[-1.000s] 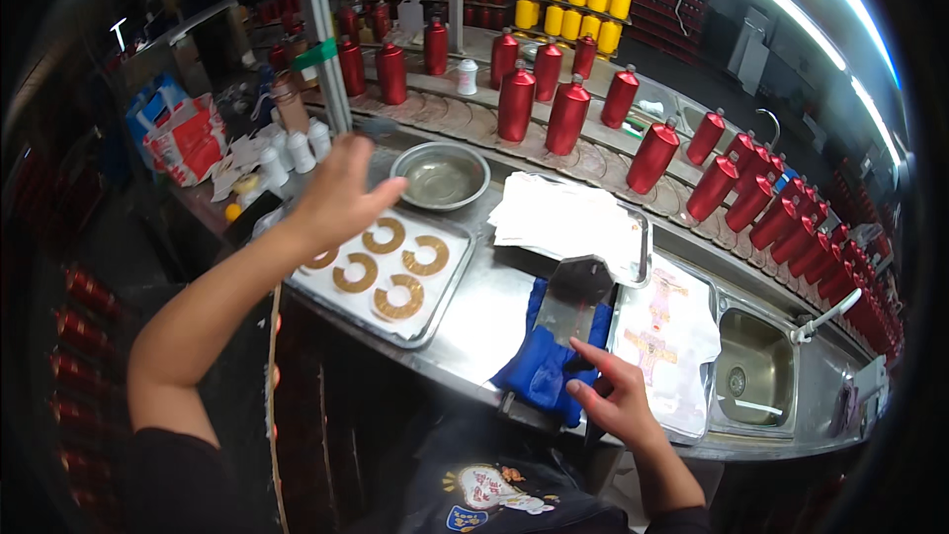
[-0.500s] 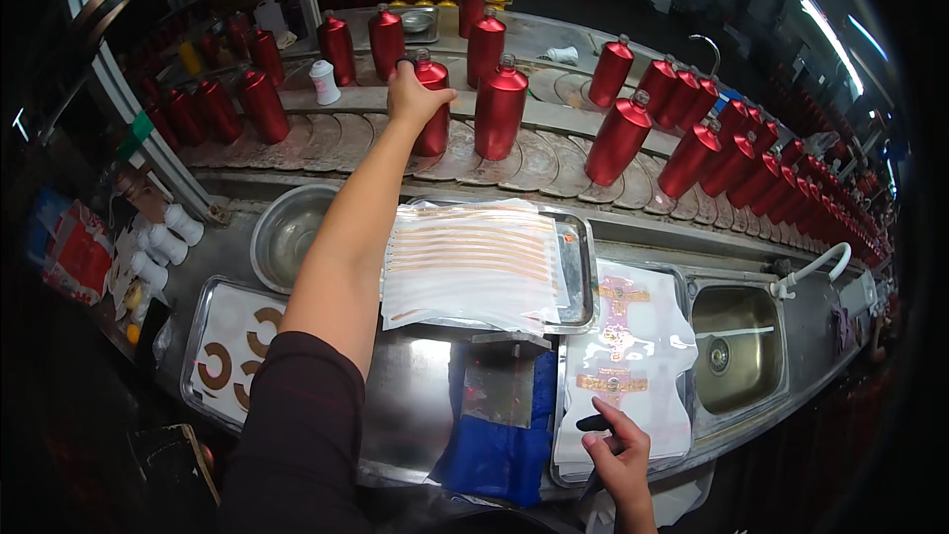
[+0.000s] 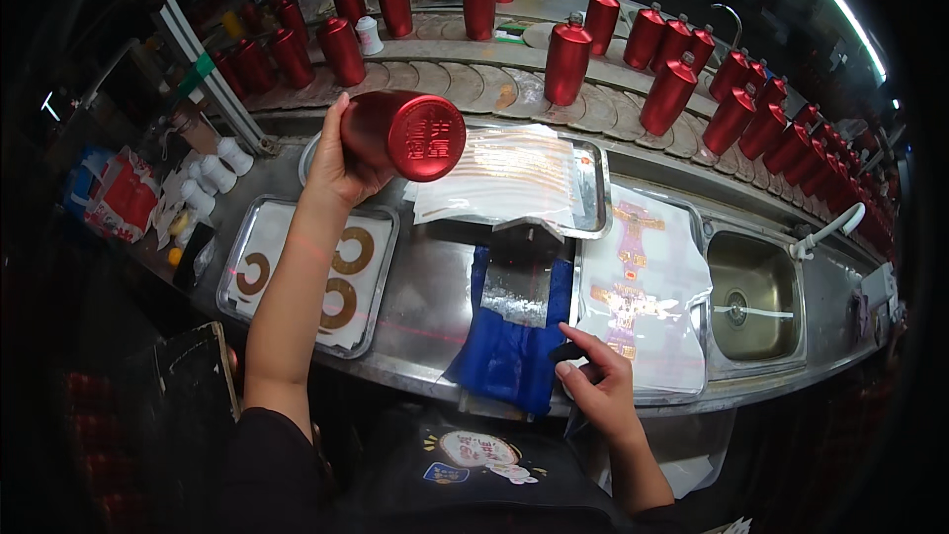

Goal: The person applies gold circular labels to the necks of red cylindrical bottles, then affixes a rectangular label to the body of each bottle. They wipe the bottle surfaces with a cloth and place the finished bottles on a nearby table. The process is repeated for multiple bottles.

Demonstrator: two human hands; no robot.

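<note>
- My left hand [image 3: 341,163] has its fingers wrapped round a red bottle [image 3: 400,133], clamped on its body; the thumb lies along the near side, and the fingertips are hidden behind the metal.
- The bottle is held on its side in the air, above the gap between two trays, its flat base turned toward me. Its neck and cap point away and I cannot see them.
- That base is a glossy red disc with embossed characters; the body is smooth, metallic and dark red, catching a highlight.
- My right hand [image 3: 593,386] rests at the counter's near edge, fingers curled together on a small dark object [image 3: 568,351]. It is too small and too covered for me to say what it is.
- At 12 o'clock from that hand lies a white sheet with a red and gold print [image 3: 643,287]; at 9 o'clock, a blue cloth [image 3: 509,351] under a shiny metal plate [image 3: 519,282].
- At 6 o'clock from the bottle sits a steel tray [image 3: 381,277] with brown ring shapes on white paper; my forearm cuts across it.
- At 3 o'clock from the bottle, a second tray [image 3: 598,188] carries a stack of clear films.
- Far right, a small sink [image 3: 751,287]; the picture rim darkens beyond it.
- At 12 o'clock, many matching red bottles [image 3: 568,59] stand upright on a curved conveyor, blurring toward the edges.
</note>
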